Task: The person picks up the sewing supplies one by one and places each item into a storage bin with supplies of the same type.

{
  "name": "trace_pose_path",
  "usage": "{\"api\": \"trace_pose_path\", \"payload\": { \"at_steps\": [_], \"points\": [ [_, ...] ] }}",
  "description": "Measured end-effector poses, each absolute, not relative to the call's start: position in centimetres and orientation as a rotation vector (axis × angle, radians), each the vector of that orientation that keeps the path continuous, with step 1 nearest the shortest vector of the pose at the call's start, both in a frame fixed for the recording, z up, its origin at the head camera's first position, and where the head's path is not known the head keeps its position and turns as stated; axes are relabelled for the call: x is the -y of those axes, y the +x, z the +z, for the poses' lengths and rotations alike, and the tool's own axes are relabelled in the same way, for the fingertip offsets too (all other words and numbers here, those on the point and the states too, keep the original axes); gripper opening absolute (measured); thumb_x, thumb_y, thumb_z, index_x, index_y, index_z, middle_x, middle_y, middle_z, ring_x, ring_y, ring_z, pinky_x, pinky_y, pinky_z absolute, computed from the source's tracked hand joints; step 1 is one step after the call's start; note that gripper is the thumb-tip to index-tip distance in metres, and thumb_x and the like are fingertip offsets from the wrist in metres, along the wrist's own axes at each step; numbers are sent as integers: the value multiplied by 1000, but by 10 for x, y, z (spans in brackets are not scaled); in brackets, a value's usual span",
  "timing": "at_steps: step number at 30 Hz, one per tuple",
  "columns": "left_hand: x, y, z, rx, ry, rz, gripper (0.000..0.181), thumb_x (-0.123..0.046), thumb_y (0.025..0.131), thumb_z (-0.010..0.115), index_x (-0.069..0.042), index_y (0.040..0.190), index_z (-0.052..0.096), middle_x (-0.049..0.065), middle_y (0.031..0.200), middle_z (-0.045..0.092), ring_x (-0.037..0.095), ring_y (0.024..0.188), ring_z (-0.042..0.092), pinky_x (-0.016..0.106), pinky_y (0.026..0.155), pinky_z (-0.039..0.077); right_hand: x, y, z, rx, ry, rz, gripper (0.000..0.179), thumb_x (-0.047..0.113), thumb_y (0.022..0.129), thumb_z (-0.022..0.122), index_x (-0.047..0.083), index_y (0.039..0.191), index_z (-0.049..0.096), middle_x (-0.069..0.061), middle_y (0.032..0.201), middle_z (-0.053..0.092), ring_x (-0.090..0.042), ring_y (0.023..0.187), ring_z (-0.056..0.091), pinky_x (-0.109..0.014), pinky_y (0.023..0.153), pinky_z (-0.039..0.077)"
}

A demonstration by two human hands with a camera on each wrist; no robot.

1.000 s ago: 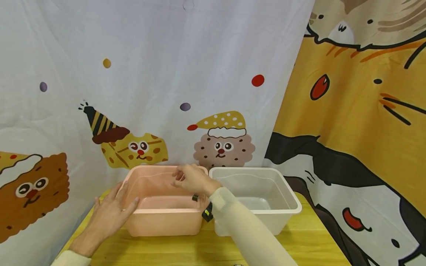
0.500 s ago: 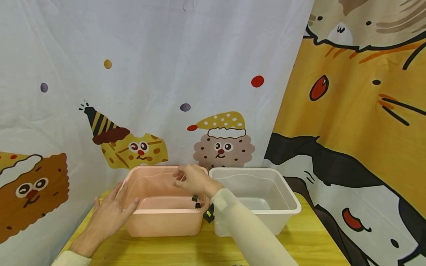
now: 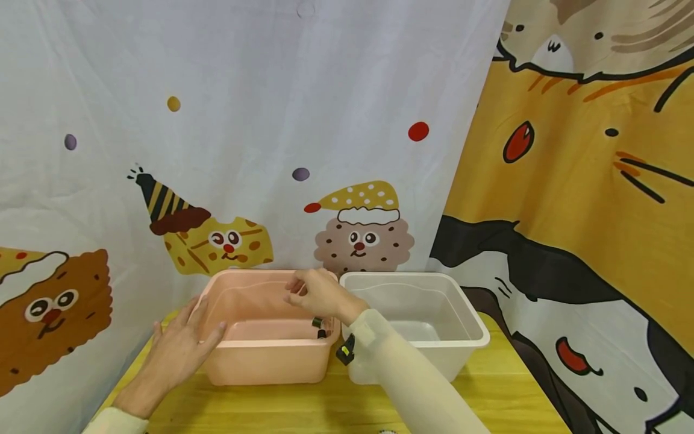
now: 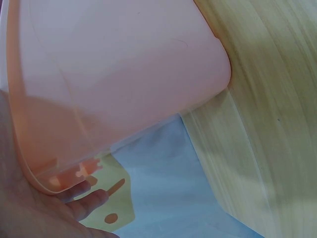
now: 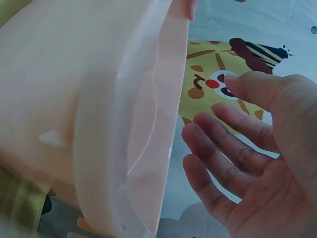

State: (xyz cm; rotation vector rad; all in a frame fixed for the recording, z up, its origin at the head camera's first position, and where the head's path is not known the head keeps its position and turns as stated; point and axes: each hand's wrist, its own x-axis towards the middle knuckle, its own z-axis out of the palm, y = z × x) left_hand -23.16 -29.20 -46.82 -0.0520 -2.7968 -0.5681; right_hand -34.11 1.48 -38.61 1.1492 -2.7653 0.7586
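Observation:
A pink plastic bin (image 3: pixel 265 364) stands on the table. My left hand (image 3: pixel 179 349) rests against its left rim with the fingers spread; in the left wrist view this hand (image 4: pixel 44 213) lies along the bin's edge. Over the bin's right end is my right hand (image 3: pixel 320 295). Its fingers hang loosely bent in the right wrist view, with nothing between them. Below that hand, inside the bin's right end, lie small things with dark ends, one a dark green end (image 3: pixel 317 322) and one a black end (image 3: pixel 321 333); their bodies look clear and are partly hidden.
A white bin (image 3: pixel 455 355) stands directly right of the pink one, with my right forearm crossing its front. Behind both hangs a cartoon-printed cloth (image 3: pixel 244 120). The wooden table (image 3: pixel 260 407) extends in front. A small thing (image 3: pixel 387 431) peeks in at the bottom edge.
My right hand has drifted slightly right, still loose. A second dark end now shows below it in the pink bin. The left hand has stayed on the rim.

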Motion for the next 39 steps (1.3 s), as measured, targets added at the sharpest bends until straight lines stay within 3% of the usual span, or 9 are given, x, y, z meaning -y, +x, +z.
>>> {"api": "trace_pose_path", "payload": {
  "at_steps": [5, 8, 33, 39],
  "points": [
    [291, -232, -468, 2795, -52, -561, 94, -70, 107, 42, -1, 169, 25, 32, 169, 31, 66, 140, 43, 97, 103, 13, -20, -338, -384, 2760, 1160, 849, 26, 41, 105, 70, 18, 115, 77, 11, 100, 78, 0, 84, 69, -21, 79, 58],
    [291, -232, -467, 2799, -50, -537, 94, -70, 108, 41, 0, 168, 27, 33, 168, 32, 66, 140, 45, 97, 102, 15, -23, -336, -384, 2746, 1171, 882, 26, 39, 105, 70, 16, 115, 77, 10, 100, 78, -1, 84, 71, -17, 74, 58],
    [293, -233, -469, 2796, -44, -569, 93, -69, 108, 42, 0, 169, 26, 33, 169, 31, 65, 140, 44, 98, 102, 12, -48, -313, -384, 2602, 1289, 881, 9, 22, 105, 70, 17, 107, 77, 6, 108, 73, 1, 86, 70, -14, 76, 58],
    [292, -232, -468, 2794, -50, -583, 93, -69, 108, 42, 0, 168, 27, 33, 169, 31, 66, 139, 45, 98, 101, 12, -59, -303, -385, 2633, 1281, 912, 17, 25, 107, 67, 15, 114, 78, 8, 103, 77, -2, 86, 72, -15, 76, 59]
  ]
}}
